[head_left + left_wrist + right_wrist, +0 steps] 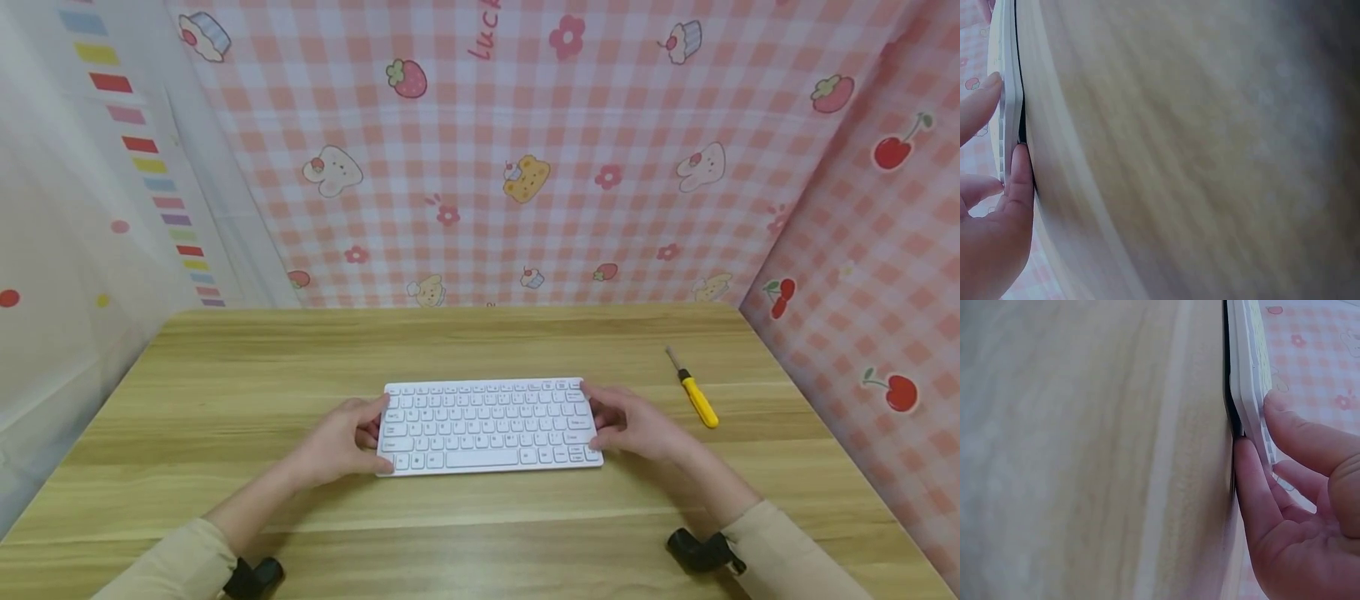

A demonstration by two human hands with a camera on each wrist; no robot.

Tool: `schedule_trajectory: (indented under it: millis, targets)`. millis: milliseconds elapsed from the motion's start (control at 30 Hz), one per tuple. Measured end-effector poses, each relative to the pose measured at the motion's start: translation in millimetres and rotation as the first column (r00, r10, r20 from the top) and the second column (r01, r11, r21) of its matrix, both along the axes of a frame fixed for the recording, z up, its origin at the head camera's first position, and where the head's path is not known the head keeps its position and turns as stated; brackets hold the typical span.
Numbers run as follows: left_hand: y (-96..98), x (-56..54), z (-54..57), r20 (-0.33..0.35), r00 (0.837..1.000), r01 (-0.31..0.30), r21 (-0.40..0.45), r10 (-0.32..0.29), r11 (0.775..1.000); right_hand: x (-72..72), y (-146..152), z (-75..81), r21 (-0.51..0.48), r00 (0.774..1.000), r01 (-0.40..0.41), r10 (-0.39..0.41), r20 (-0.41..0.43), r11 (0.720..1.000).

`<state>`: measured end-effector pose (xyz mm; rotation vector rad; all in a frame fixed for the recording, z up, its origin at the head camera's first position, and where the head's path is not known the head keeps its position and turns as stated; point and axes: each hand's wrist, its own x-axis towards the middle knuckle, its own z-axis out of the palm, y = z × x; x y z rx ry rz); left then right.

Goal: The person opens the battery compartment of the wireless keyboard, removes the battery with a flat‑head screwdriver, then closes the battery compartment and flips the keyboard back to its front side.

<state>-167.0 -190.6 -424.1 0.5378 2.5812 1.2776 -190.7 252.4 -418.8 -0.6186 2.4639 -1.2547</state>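
A white compact keyboard [487, 425] lies across the middle of the wooden table, its space bar toward the person. My left hand [347, 442] grips its left end, with the thumb on the near corner key area. At the right end my right hand [633, 423] holds the keyboard the same way, thumb on top near the front corner. In the left wrist view, a finger [1020, 169] reaches under the keyboard's edge [1013, 112]. The right wrist view likewise has fingers [1252, 481] beneath the edge and the thumb [1297, 428] above it.
A screwdriver [697, 398] with a yellow and black handle lies on the table [262, 358] to the right of the right hand. Pink checked cloth [480, 150] hangs behind the table, and another printed cloth [870, 275] borders the right side. Black wrist mounts [701, 550] sit by both sleeves.
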Motion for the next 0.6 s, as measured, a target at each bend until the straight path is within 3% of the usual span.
schedule_trajectory:
  millis: [367,500,600]
  targets:
    - [0.0,0.5,0.4,-0.021,1.000,0.007,-0.022,-0.007,1.000,-1.0,1.5,-3.0,-0.005,1.000,0.012,-0.012,0.015,1.000]
    - [1.8,-1.5,2.2,-0.051,0.999,0.013,-0.052,-0.016,0.999,-1.5,2.4,-4.0,-0.012,1.000,0.009,-0.009,0.028,1.000]
    - [6.0,-2.8,5.5,-0.106,0.994,-0.018,-0.096,0.007,0.995,-1.3,2.2,-3.2,-0.023,0.999,0.004,-0.003,0.038,1.000]
